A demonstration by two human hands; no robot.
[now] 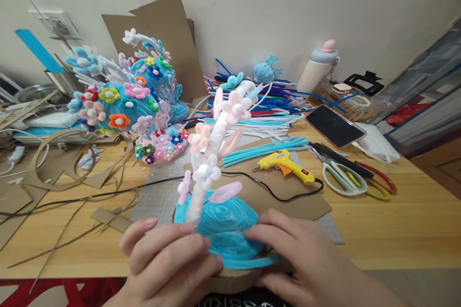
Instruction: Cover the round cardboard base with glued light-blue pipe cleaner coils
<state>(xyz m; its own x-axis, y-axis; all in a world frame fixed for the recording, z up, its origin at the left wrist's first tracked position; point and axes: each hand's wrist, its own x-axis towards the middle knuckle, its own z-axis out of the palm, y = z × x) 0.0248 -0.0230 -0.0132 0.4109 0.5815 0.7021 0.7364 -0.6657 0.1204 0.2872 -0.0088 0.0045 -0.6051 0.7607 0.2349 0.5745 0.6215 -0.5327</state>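
Note:
A blue pipe-cleaner dome (226, 223) sits on a round cardboard base at the table's near edge. From it rises a white fuzzy stem (216, 141) with pink and white flowers. My left hand (169, 261) curls around the dome's left side at the foot of the stem. My right hand (306, 261) presses its fingers on the dome's right side, where a loose blue pipe-cleaner end (257, 261) runs along the rim.
A yellow glue gun (284, 165) with a black cord lies behind the dome. Scissors (345, 177), a phone (333, 124), a heap of pipe cleaners (259, 105), a finished flower piece (122, 100) and cardboard scraps (61, 163) cover the wooden table (414, 230).

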